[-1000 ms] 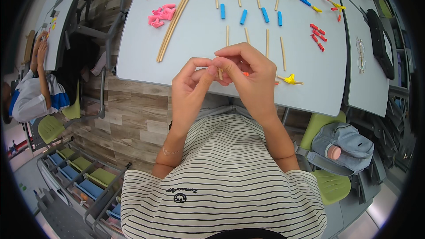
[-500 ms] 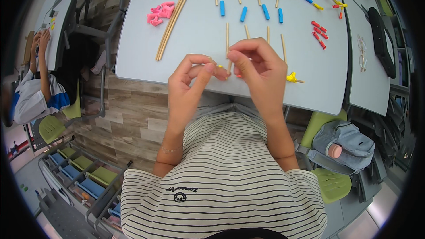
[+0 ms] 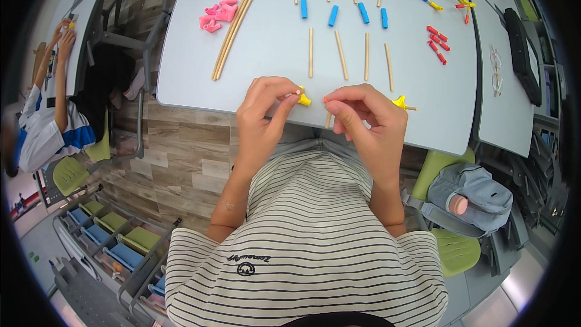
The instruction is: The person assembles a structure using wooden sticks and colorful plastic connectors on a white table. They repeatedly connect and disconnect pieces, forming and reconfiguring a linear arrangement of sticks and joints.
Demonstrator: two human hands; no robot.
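Now pinching a small yellow connector piece (image 3: pixel 303 99) in the left hand (image 3: pixel 263 115), fingertips shut tight on it so it is not slipping. Gripping a thin wooden stick (image 3: pixel 327 120) in the right hand (image 3: pixel 366 118), fingers curled around it, orange tip pointing at the yellow piece. Keeping both just apart, above the near edge of the grey desk (image 3: pixel 272 42). Lying in neat rows farther up: more wooden sticks (image 3: pixel 348 54), blue tubes (image 3: pixel 342 13), pink pieces (image 3: pixel 216 14), ready for grabbing.
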